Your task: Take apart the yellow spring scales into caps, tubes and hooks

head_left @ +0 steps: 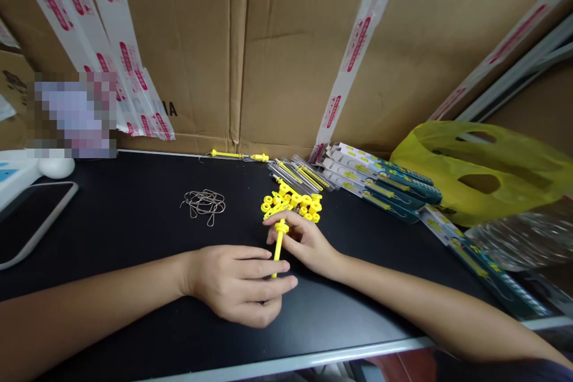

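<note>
Between my hands stands a yellow plastic rod (278, 246) with a collar near its top. My left hand (244, 283) is closed round the rod's lower part, its fingers pointing right. The fingers of my right hand (308, 245) are bent at the rod's top end, by the collar; the fingertips are partly hidden behind it. Just beyond the right hand lies a pile of small yellow plastic parts (290, 197), some of them rings. To the left of that pile is a tangle of bent metal wire hooks (205, 204).
Flat clear packets with yellow strips (302, 174) lie behind the pile. Several printed boxes (380, 182) and a yellow plastic bag (478, 167) are at right. An assembled yellow rod with a hook (228, 154) lies along the cardboard (286, 48). A phone (36, 221) rests at left.
</note>
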Demonstrator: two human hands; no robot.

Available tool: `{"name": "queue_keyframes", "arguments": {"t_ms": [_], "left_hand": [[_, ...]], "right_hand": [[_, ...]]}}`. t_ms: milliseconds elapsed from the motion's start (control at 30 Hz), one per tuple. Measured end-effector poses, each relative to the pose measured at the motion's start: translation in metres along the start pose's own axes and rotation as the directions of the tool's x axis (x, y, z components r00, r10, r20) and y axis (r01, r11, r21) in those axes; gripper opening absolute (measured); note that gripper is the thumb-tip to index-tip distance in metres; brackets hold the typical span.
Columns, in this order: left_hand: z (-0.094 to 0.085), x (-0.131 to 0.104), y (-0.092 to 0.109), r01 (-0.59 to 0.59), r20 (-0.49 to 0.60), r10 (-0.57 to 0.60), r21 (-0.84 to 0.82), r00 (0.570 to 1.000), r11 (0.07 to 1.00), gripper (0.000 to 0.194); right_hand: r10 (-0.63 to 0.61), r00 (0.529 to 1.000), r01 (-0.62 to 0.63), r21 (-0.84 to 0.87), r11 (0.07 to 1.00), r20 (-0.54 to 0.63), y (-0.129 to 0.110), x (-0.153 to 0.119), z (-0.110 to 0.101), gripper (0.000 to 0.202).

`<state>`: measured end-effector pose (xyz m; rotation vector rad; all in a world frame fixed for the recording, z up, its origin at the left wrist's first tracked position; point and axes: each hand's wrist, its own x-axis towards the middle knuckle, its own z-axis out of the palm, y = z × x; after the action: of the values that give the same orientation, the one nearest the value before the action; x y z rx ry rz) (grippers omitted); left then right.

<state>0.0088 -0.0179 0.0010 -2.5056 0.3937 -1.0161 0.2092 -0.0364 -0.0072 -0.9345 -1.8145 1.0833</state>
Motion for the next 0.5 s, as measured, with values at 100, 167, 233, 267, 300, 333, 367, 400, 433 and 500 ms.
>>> {"name": "queue_keyframes", "arguments": {"t_ms": [100,167,233,267,300,333,367,400,433,500], "left_hand": [[-0.002,0.001,-0.005,0.053,0.056,-0.054,0.025,0.997,0.998,0.008],[-0.004,0.000,-0.008,0.113,0.100,-0.115,0.028,0.988,0.993,0.011],[-0.004,-0.003,-0.010,0.195,0.148,-0.194,0.006,0.970,0.981,0.018],[-0.003,-0.005,-0.011,0.244,0.175,-0.238,-0.016,0.955,0.970,0.022],[-0.003,-0.007,-0.012,0.299,0.205,-0.285,-0.041,0.936,0.953,0.027],[-0.001,-0.008,-0.012,0.361,0.231,-0.338,-0.064,0.913,0.931,0.033],[0.000,-0.010,-0.013,0.427,0.250,-0.396,-0.085,0.884,0.900,0.039],[0.001,-0.011,-0.013,0.496,0.259,-0.458,-0.104,0.850,0.862,0.046],[0.003,-0.012,-0.014,0.563,0.262,-0.520,-0.125,0.813,0.817,0.051],[0.005,-0.014,-0.015,0.674,0.242,-0.632,-0.174,0.736,0.718,0.056]], "right_hand": [[0.001,0.996,-0.002,-0.015,1.000,-0.086,0.001,0.000,-0.002,0.024],[0.003,0.994,-0.005,-0.012,1.000,-0.111,0.003,0.000,-0.004,0.028],[0.008,0.992,-0.008,0.001,1.000,-0.128,0.005,-0.001,-0.004,0.030],[0.007,0.991,-0.006,0.012,1.000,-0.134,0.006,-0.001,-0.004,0.029],[0.007,0.990,-0.004,0.025,1.000,-0.138,0.008,-0.001,-0.004,0.029],[0.010,0.990,-0.004,0.038,0.999,-0.138,0.009,-0.002,-0.004,0.028],[0.015,0.991,-0.008,0.048,0.999,-0.136,0.010,-0.002,-0.004,0.027],[0.018,0.991,-0.011,0.054,0.998,-0.133,0.011,-0.002,-0.004,0.027],[0.021,0.992,-0.014,0.054,0.998,-0.127,0.011,-0.002,-0.004,0.027],[0.022,0.993,-0.018,0.039,0.999,-0.114,0.011,-0.002,-0.003,0.028]]}}
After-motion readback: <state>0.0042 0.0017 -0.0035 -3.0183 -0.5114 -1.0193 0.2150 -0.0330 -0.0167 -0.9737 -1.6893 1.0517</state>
